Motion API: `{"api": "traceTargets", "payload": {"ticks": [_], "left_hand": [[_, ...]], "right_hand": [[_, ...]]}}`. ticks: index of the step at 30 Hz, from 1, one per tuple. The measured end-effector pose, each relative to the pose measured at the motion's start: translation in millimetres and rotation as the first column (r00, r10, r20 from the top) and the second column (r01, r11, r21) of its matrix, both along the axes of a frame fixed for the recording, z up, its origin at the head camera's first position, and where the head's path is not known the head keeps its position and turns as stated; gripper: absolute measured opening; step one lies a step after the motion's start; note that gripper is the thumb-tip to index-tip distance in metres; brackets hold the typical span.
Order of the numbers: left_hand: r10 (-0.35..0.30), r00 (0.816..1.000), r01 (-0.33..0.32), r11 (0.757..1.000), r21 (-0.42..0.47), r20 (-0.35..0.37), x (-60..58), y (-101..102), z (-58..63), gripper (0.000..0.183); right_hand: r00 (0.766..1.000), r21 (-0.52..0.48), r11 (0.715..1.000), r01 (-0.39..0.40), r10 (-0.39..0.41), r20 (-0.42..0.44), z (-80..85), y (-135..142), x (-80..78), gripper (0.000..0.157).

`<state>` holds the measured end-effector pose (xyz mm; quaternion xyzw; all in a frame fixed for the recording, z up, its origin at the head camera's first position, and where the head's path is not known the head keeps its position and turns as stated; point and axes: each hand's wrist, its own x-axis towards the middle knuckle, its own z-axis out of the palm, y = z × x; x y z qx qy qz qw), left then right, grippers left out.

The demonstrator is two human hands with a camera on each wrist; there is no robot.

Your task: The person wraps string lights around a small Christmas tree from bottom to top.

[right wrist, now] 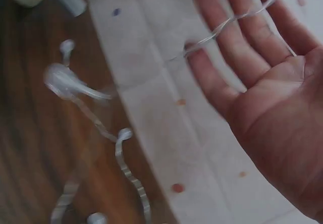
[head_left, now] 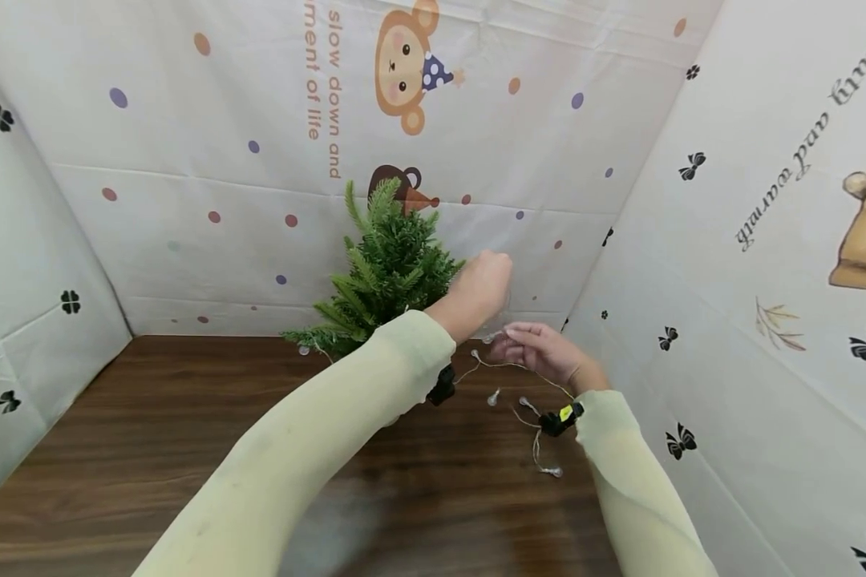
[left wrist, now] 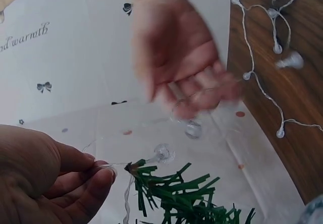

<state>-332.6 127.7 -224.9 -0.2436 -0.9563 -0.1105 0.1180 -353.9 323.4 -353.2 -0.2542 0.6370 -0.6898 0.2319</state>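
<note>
A small artificial Christmas tree (head_left: 386, 276) stands at the back of the table, partly behind my left arm. At its right side, my left hand (head_left: 482, 280) pinches a string-light wire (left wrist: 113, 164) between thumb and fingers, beside the tip of a green branch (left wrist: 174, 188). A clear bulb (left wrist: 164, 153) sits just past that tip. Lower and to the right is my right hand (head_left: 537, 350), palm turned up and fingers loosely extended. The wire runs across those fingers (right wrist: 222, 42) without being gripped. The right hand is blurred in the left wrist view.
More of the light string (head_left: 536, 449) with its bulbs trails over the brown wooden table (head_left: 188, 449) below my right hand. A black piece with a yellow label (head_left: 564, 413) is at my right wrist. Printed white cloth walls (head_left: 209, 144) enclose the back and sides.
</note>
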Motion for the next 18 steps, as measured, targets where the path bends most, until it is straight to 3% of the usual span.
{"api": "traceTargets", "payload": {"ticks": [6, 11, 15, 18], "left_hand": [[0.009, 0.999, -0.009, 1.0, -0.005, -0.039, 1.4, -4, 2.2, 0.018], [0.002, 0.999, -0.001, 1.0, 0.005, -0.049, 4.9, -6, 5.1, 0.019], [0.003, 1.0, -0.003, 1.0, 0.011, -0.028, 5.6, -7, 5.4, 0.018], [0.003, 1.0, -0.002, 1.0, 0.009, -0.018, 5.4, -7, 5.5, 0.018]], "right_hand": [[0.999, 0.119, 0.992, 0.046, -0.043, -0.031, -35.8, 8, 6.5, 0.025], [0.982, 0.315, 0.933, 0.175, -0.145, -0.117, -59.8, 28, 10.0, 0.028], [0.971, 0.399, 0.885, 0.239, -0.209, -0.116, -74.6, 44, 13.3, 0.038], [0.965, 0.382, 0.887, 0.258, -0.253, -0.064, -80.9, 55, 17.1, 0.04]]}}
